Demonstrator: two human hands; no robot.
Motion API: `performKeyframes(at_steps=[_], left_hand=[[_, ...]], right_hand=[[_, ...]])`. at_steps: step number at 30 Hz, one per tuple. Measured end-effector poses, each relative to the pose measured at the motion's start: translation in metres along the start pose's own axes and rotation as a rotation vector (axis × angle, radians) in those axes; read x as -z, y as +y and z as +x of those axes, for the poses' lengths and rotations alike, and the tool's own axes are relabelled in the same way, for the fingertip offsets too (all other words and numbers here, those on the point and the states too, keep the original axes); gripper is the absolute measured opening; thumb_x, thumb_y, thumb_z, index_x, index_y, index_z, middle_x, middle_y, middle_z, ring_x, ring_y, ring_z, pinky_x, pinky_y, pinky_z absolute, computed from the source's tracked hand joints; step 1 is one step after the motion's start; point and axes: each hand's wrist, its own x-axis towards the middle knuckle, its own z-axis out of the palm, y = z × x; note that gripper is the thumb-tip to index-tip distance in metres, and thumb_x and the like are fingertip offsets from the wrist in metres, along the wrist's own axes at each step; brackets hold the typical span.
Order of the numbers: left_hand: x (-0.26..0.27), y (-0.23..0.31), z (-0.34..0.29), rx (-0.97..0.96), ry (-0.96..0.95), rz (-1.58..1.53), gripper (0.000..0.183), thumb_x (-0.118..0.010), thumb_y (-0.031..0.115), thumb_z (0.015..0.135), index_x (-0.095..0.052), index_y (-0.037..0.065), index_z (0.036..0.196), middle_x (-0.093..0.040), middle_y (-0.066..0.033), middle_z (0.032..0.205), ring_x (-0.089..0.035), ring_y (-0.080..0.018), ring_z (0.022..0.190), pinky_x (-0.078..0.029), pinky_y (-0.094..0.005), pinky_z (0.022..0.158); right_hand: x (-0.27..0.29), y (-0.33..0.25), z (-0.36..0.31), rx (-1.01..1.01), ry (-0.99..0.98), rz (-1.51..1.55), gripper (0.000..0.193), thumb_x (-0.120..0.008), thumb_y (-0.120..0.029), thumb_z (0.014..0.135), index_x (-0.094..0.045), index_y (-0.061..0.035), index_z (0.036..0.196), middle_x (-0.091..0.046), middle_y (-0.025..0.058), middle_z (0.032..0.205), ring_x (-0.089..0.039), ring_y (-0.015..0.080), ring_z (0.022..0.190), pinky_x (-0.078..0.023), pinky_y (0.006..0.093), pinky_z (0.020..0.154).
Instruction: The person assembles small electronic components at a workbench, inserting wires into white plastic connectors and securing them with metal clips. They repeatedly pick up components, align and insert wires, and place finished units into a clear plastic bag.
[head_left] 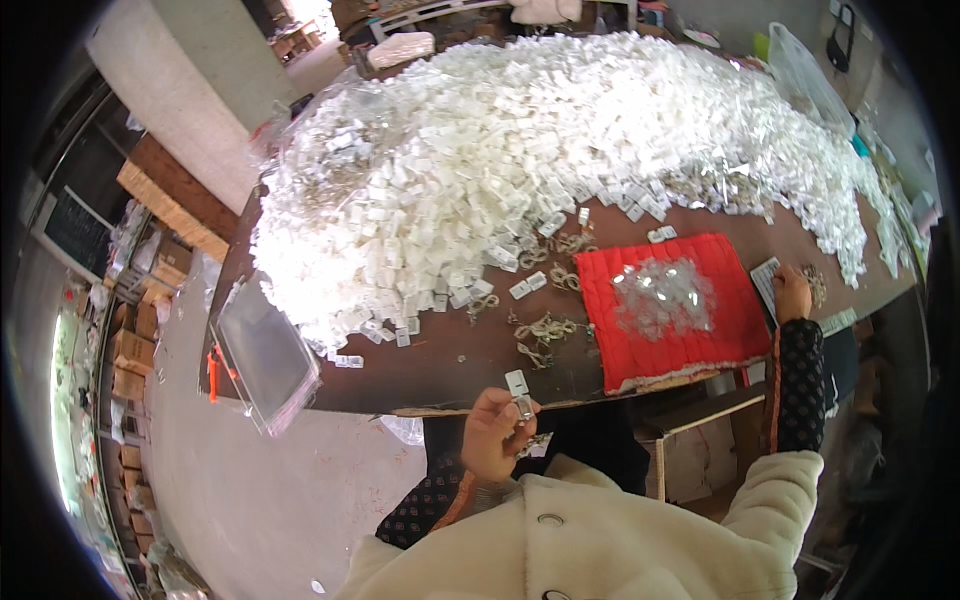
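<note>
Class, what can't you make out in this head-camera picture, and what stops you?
All in the head view:
- Whatever the right hand may grip: the hand itself covers it.
- Part of the small white piece in the left hand: fingers cover it.
- The tabletop under the white pile: the pile hides it.
- Single items in the pile's brightest part: too small, glare.
- Cream coat: lower edge cuts it.

On the brown flat surface [430,375], the heap of white rectangular plastic pieces [450,190] lies behind. Before it, on the right, the red square cloth [640,358] carries clear plastic bits [665,298]. Looped beige cords [547,328] lie left of this cloth.
</note>
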Motion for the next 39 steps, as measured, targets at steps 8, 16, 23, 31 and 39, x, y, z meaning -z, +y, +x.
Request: performKeyframes(at_steps=[8,16,23,31,39], left_hand=[[-0.007,0.005,-0.002,-0.008,0.033,-0.017,0.014,-0.057,0.015,0.098,-0.052,0.005,0.107,-0.067,-0.0142,0.093,-0.052,-0.0076,0.059,-0.033,-0.0158,0.045],[-0.003,-0.003,-0.006,-0.062,-0.181,-0.184,0.016,-0.058,0.009,0.098,-0.052,0.006,0.113,-0.067,-0.0146,0.107,-0.064,-0.0152,0.083,-0.045,-0.0193,0.056],[0.007,0.012,-0.02,-0.196,-0.122,-0.253,0.02,-0.058,0.002,0.097,-0.054,0.005,0.116,-0.068,-0.0122,0.101,-0.063,-0.0126,0.075,-0.041,-0.019,0.051],[0.027,0.024,-0.028,-0.199,-0.096,-0.198,0.017,-0.06,0.005,0.096,-0.055,0.002,0.112,-0.068,-0.011,0.101,-0.065,-0.0159,0.079,-0.052,-0.0241,0.062],[0.04,0.032,-0.032,-0.079,-0.134,-0.352,0.017,-0.059,0.004,0.097,-0.057,0.001,0.113,-0.067,-0.0129,0.1,-0.065,-0.0165,0.075,-0.043,-0.0205,0.05]], right_hand=[[0.051,-0.092,0.0,-0.025,0.033,0.083,0.01,-0.062,-0.002,0.087,-0.061,-0.0037,0.098,-0.063,0.0162,0.093,-0.063,0.0337,0.085,-0.05,0.0412,0.074],[0.106,-0.36,-0.107,0.388,-0.381,0.783,0.022,-0.073,0.006,0.078,-0.066,-0.0024,0.097,-0.065,0.0117,0.092,-0.066,0.025,0.083,-0.053,0.0318,0.073],[0.105,-0.442,-0.125,0.578,-0.27,0.878,0.025,-0.071,0.003,0.075,-0.063,-0.0016,0.099,-0.061,0.0106,0.09,-0.063,0.0273,0.076,-0.054,0.0348,0.063],[0.104,-0.461,-0.136,0.692,-0.262,0.758,0.034,-0.068,0.0,0.068,-0.064,-0.0015,0.102,-0.061,0.0095,0.09,-0.063,0.0267,0.075,-0.053,0.0338,0.064],[0.083,-0.475,-0.142,0.711,-0.172,0.89,0.033,-0.07,0.005,0.071,-0.064,-0.0008,0.103,-0.062,0.0104,0.088,-0.063,0.0268,0.074,-0.054,0.0348,0.062]])
